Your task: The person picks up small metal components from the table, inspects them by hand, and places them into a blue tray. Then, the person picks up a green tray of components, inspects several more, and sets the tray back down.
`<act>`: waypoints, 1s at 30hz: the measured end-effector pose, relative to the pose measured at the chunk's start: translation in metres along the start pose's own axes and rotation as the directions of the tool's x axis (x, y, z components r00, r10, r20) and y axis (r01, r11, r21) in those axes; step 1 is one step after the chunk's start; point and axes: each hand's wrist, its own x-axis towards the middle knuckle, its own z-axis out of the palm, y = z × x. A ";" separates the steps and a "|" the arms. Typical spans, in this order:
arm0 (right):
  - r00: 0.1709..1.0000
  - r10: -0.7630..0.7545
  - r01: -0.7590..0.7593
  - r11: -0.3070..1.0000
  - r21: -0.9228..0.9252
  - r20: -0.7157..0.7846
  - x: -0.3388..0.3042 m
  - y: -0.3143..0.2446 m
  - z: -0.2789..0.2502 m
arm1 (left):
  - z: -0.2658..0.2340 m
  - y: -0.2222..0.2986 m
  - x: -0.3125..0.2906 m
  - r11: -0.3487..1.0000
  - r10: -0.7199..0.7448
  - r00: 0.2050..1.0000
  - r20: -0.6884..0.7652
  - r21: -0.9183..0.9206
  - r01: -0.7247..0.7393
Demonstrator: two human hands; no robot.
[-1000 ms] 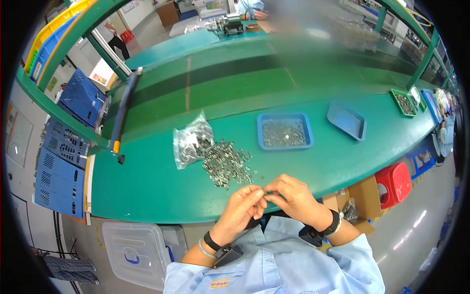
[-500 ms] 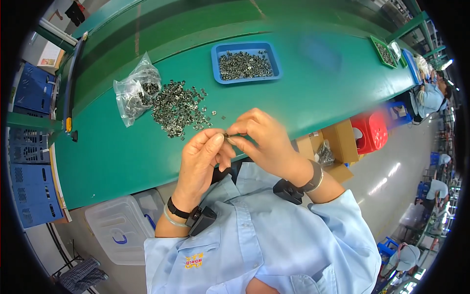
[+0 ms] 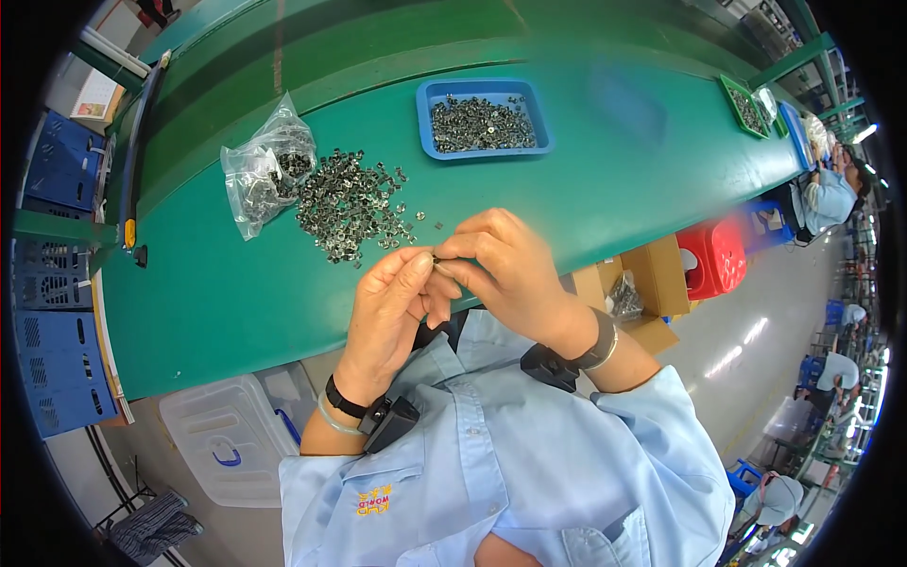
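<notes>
My left hand (image 3: 395,298) and my right hand (image 3: 503,271) meet above the near edge of the green table. Between their fingertips they pinch a small dark metal part (image 3: 436,260); the fingers cover most of it. Just beyond my left hand lies a loose pile of small black and silver metal parts (image 3: 350,203). A clear plastic bag (image 3: 253,180) with more such parts adjoins the pile's left side. Farther back stands a blue tray (image 3: 427,142), its bottom covered with small metal parts.
A green tray (image 3: 742,106) of parts sits at the table's far right. Below the right edge are a cardboard box (image 3: 661,274) and a red stool (image 3: 720,260). A lidded clear bin (image 3: 222,439) is at lower left. Co-workers (image 3: 824,200) sit on the right.
The table and the things on it have shifted very slightly in view. Both hands keep their pinch on the small part, with hardly any movement.
</notes>
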 end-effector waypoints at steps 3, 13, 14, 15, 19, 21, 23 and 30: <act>1.000 -0.008 0.007 1.000 -0.003 -0.005 0.002 0.001 -0.001 | 0.000 0.000 0.002 1.000 0.003 1.000 -0.011 0.007 -0.003; 1.000 -0.023 0.024 0.999 0.036 -0.013 0.002 0.003 -0.001 | 0.002 0.002 0.002 0.999 0.014 1.000 -0.023 -0.038 -0.015; 1.000 -0.025 0.026 0.999 0.035 -0.014 0.001 0.003 0.000 | 0.002 0.002 0.002 0.999 0.016 1.000 -0.022 -0.038 -0.017; 1.000 -0.023 0.023 0.999 0.040 -0.015 0.001 0.002 0.000 | 0.001 0.001 0.003 0.999 0.011 1.000 -0.014 -0.049 -0.012; 1.000 -0.014 0.015 0.998 0.060 -0.017 0.000 0.003 0.000 | -0.001 -0.002 0.006 0.994 -0.004 1.000 0.012 -0.111 0.005; 1.000 -0.010 0.012 0.997 0.078 -0.015 -0.002 0.003 0.001 | -0.001 -0.005 0.006 0.981 -0.011 0.999 0.033 -0.193 0.017; 1.000 0.008 -0.006 0.995 0.097 -0.019 -0.003 0.000 0.002 | -0.002 -0.009 0.006 0.974 0.008 0.998 0.064 -0.227 0.007; 0.999 0.046 -0.047 0.990 0.130 0.004 -0.007 0.002 0.000 | -0.003 -0.016 0.008 0.959 0.049 0.992 0.118 -0.283 -0.014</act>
